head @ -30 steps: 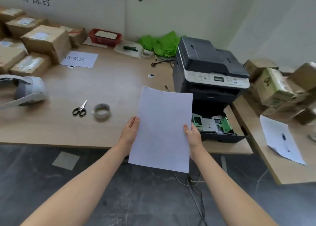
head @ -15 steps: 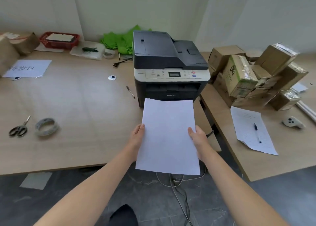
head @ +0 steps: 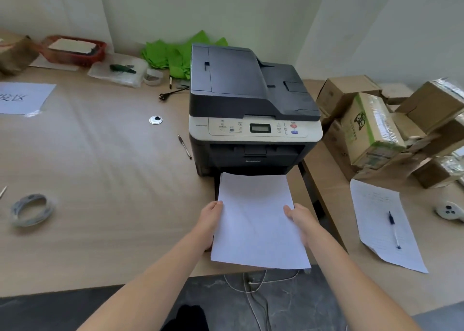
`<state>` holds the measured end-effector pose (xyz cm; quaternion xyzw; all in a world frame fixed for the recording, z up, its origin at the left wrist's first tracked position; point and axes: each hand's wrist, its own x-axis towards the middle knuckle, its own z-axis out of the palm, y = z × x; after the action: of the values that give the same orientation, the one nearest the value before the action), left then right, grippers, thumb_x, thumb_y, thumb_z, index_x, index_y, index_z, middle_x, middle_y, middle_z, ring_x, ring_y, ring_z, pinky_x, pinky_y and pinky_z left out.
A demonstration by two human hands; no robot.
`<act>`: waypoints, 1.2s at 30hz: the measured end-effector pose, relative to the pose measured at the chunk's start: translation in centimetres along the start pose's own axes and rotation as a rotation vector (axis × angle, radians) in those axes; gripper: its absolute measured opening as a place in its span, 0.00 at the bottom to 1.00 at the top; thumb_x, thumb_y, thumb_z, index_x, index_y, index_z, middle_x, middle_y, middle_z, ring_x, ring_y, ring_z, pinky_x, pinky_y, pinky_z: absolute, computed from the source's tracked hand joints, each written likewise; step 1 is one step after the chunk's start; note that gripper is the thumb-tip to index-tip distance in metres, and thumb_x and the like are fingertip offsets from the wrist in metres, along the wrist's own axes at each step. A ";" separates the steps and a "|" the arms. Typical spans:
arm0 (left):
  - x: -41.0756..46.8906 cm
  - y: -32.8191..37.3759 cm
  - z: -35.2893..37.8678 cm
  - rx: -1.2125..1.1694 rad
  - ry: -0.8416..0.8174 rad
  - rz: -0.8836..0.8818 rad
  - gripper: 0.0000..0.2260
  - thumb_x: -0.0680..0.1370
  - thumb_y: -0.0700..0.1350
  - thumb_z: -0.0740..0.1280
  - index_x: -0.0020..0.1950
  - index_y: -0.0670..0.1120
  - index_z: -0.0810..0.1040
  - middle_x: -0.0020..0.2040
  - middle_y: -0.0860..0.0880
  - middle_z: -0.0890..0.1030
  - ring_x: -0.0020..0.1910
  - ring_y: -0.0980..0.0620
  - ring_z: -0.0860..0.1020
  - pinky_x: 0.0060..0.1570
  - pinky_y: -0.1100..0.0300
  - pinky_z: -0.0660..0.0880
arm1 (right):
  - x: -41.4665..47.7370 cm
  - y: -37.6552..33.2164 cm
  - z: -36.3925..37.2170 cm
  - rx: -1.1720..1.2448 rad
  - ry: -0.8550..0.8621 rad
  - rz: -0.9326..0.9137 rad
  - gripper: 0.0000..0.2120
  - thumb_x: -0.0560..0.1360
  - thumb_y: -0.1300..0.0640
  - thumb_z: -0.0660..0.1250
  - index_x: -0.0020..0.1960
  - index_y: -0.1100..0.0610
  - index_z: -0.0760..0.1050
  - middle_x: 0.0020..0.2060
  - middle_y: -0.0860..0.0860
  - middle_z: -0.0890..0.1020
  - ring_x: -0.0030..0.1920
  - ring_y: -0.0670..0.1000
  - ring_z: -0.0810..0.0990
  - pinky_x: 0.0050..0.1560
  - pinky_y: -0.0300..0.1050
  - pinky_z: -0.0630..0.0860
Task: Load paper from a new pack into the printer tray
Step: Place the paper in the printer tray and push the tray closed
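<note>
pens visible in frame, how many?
2: a slim dark ballpoint pen on the wooden desk left of the printer, and a blue-capped white pen on the lined sheet, right. The boxes may hide others.

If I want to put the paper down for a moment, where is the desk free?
Free: the wide patch left of the printer, between the pen and the tape roll. Crowded: the right desk, with boxes and a written sheet.
</note>
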<state>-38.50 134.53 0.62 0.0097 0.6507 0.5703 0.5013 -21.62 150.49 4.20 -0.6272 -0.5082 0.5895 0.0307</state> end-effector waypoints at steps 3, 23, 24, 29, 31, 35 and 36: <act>1.4 0.3 0.5 0.016 0.011 -0.011 0.13 0.81 0.48 0.57 0.58 0.43 0.77 0.51 0.44 0.82 0.47 0.45 0.82 0.43 0.55 0.79 | 1.7 -0.5 -0.1 -0.023 0.001 0.032 0.26 0.80 0.51 0.60 0.76 0.55 0.59 0.71 0.54 0.69 0.69 0.62 0.69 0.69 0.64 0.67; 6.5 0.7 4.2 0.016 0.168 -0.078 0.15 0.81 0.50 0.60 0.63 0.45 0.76 0.59 0.45 0.81 0.59 0.45 0.79 0.65 0.44 0.72 | 11.0 -3.3 -0.8 -0.040 -0.086 -0.001 0.20 0.80 0.59 0.60 0.71 0.59 0.66 0.59 0.57 0.77 0.58 0.61 0.77 0.62 0.58 0.74; 6.8 0.4 4.5 0.008 0.167 -0.076 0.13 0.81 0.49 0.59 0.61 0.46 0.77 0.58 0.46 0.81 0.58 0.45 0.79 0.64 0.45 0.73 | 11.2 -3.3 -0.9 -0.031 -0.080 0.000 0.19 0.80 0.60 0.60 0.70 0.59 0.66 0.59 0.57 0.77 0.56 0.61 0.77 0.61 0.57 0.75; 8.0 0.4 6.0 -0.026 0.215 -0.059 0.09 0.82 0.49 0.58 0.60 0.52 0.73 0.57 0.51 0.79 0.58 0.48 0.76 0.63 0.52 0.71 | 12.6 -3.3 -1.3 -0.009 -0.090 -0.017 0.23 0.81 0.59 0.59 0.75 0.55 0.60 0.70 0.56 0.71 0.66 0.61 0.72 0.63 0.52 0.72; 9.0 0.7 6.0 -0.016 0.269 -0.037 0.11 0.82 0.50 0.58 0.62 0.51 0.73 0.59 0.49 0.80 0.55 0.49 0.77 0.59 0.55 0.73 | 12.8 -4.2 -1.0 -0.003 -0.118 -0.034 0.23 0.81 0.57 0.58 0.76 0.54 0.60 0.70 0.55 0.72 0.65 0.60 0.74 0.58 0.49 0.72; 10.5 1.7 5.7 0.019 0.406 -0.029 0.19 0.80 0.51 0.61 0.71 0.49 0.70 0.70 0.48 0.73 0.69 0.44 0.70 0.69 0.51 0.65 | 13.4 -5.4 0.0 0.012 -0.170 -0.064 0.25 0.81 0.54 0.60 0.76 0.53 0.58 0.72 0.55 0.69 0.68 0.59 0.72 0.67 0.54 0.71; 10.9 1.8 5.8 0.017 0.415 -0.012 0.19 0.81 0.50 0.61 0.71 0.47 0.70 0.70 0.47 0.72 0.70 0.45 0.69 0.69 0.53 0.65 | 13.6 -5.3 0.3 0.023 -0.173 -0.068 0.25 0.81 0.54 0.60 0.76 0.54 0.59 0.72 0.55 0.70 0.69 0.59 0.71 0.68 0.55 0.70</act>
<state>-41.10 145.76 -4.07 -0.1078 0.7449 0.5515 0.3596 -27.87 162.04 -2.12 -0.5558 -0.5232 0.6459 0.0138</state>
